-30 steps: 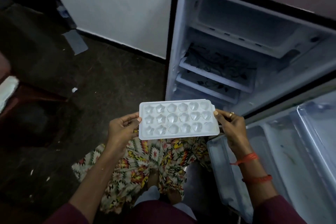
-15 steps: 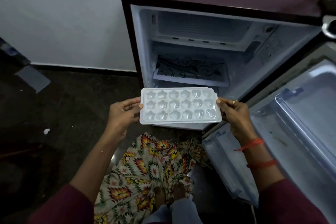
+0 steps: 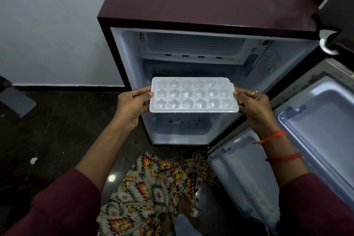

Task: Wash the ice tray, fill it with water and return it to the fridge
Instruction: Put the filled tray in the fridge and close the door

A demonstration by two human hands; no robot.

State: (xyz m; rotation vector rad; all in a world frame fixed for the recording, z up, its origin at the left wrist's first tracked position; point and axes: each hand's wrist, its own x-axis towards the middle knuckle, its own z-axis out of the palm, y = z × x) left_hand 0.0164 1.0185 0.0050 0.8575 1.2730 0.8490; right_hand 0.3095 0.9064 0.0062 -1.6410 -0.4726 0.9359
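A white plastic ice tray (image 3: pixel 193 95) with star and heart shaped cells is held level in front of the open fridge (image 3: pixel 191 11). My left hand (image 3: pixel 132 104) grips its left short edge, thumb on top. My right hand (image 3: pixel 252 104) grips the right short edge the same way. The cells glisten, but how much water they hold is hard to tell. Behind the tray lies the freezer compartment (image 3: pixel 193 46) at the top of the fridge, with shelves below partly hidden by the tray.
The fridge door (image 3: pixel 316 140) stands open to the right, its door shelves bare. A white wall (image 3: pixel 47 25) is on the left above a dark floor (image 3: pixel 47 130). My patterned garment and feet are below the tray.
The view has swung to face the fridge squarely. Both hands have carried the tray forward, closer to the fridge opening, keeping the same grip.
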